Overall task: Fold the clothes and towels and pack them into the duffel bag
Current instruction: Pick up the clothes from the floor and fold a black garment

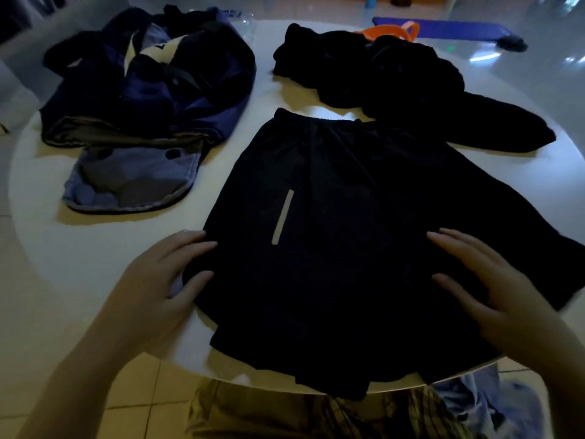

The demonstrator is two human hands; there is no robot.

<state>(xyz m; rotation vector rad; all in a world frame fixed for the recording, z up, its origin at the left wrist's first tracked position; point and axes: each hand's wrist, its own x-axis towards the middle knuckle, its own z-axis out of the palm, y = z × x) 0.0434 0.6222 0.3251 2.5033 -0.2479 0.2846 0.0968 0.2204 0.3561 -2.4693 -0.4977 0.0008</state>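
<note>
Shorts [342, 248] of thin black fabric lie spread flat between the hands on the round white desk [95, 248], waistband on the far side and hems drooping over the near rim. A pale reflective strip [282, 217] runs slantwise down the cloth, just beyond the left hand [164, 280]. That hand rests on the left edge of the shorts with fingers straight and spread, thumb lying on the cloth. The right hand [493, 286] lies flat on the right part of the shorts, fingers likewise straight and slightly apart, gripping nothing.

Beyond the left hand sits the duffel bag [152, 90], a slumped, crumpled shape of navy and blue cloth with cream patches and a black strap, its grey-lined flap hanging open towards the hand. Beyond the right hand lies a rumpled heap of dark clothes [395, 80], soft and shapeless, one long piece trailing off to the right. An orange loop [392, 31] shows behind that heap. Below the desk's near rim, plaid fabric [316, 416] shows over pale floor tiles.
</note>
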